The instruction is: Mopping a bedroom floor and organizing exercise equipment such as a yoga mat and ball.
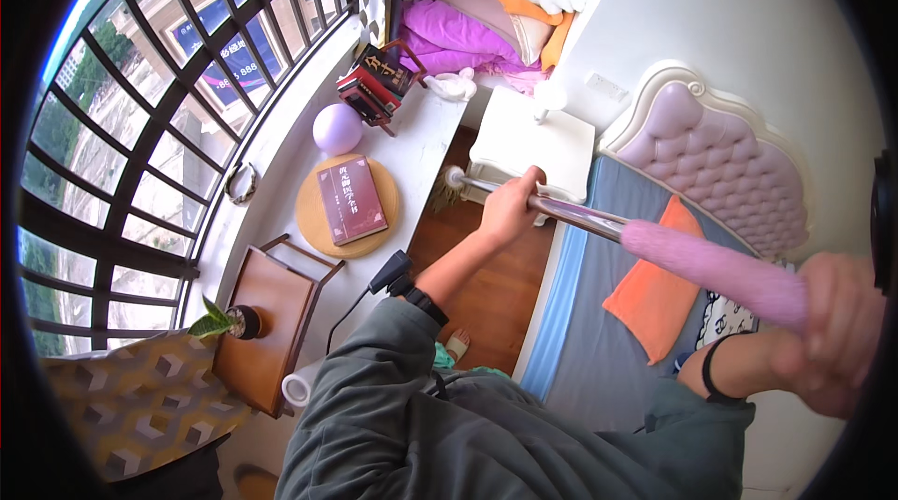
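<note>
Left hand (510, 212) gripped the metal pole (594, 218), which slanted over the bed (585, 313) — right hand (837, 332) clasped its fuzzy pink sleeve (711, 266). Pale lettering showed on the maroon book (354, 199) by the tabletop (416, 144) edge, white characters on the blue sign (229, 46) outside.

Right hand (837, 327) blurry, outline unclear

Open room lies over the floor (510, 289) between surface (412, 182) and bed (589, 360) — nightstand (510, 135) and slanting pole (585, 217) bar its far end.
</note>
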Tool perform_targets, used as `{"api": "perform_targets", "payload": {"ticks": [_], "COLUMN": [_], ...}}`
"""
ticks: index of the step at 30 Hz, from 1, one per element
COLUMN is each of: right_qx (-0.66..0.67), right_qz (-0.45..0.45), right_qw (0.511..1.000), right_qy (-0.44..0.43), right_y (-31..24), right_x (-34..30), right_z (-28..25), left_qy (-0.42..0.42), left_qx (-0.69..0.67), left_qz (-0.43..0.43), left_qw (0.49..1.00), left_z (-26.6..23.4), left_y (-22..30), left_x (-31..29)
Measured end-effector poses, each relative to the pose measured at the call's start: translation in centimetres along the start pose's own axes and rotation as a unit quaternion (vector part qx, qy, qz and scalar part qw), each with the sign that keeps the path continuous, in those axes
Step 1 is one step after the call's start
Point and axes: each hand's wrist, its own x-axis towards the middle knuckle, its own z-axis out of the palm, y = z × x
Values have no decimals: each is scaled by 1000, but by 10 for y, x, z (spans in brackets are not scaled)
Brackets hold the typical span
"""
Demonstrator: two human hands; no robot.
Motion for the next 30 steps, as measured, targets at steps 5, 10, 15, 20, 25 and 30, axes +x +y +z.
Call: {"api": "perform_targets", "payload": {"ticks": [5, 10, 15, 20, 25, 30], "right_qx": [58, -44, -125, -141, -78, 0], "right_qz": [-73, 9, 90, 162, 175, 153], "right_qw": [990, 999, 982, 960, 956, 954], "right_qy": [102, 9, 114, 178, 223, 257], "right_y": [124, 231, 363, 425, 404, 359], "right_x": [31, 67, 59, 35, 25, 8], "right_z": [4, 11, 19, 11, -25, -38], "left_qy": [43, 51, 63, -74, -41, -50], "left_qx": [-67, -1, -40, -37, -83, -81], "left_qz": [-15, -65, 0, -52, -50, -21], "left_qw": [997, 997, 997, 995, 994, 995], "left_z": [20, 25, 53, 69, 81, 81], "left_y": [-87, -196, -281, -305, -279, -241], "left_x": [77, 119, 133, 128, 119, 74]}}
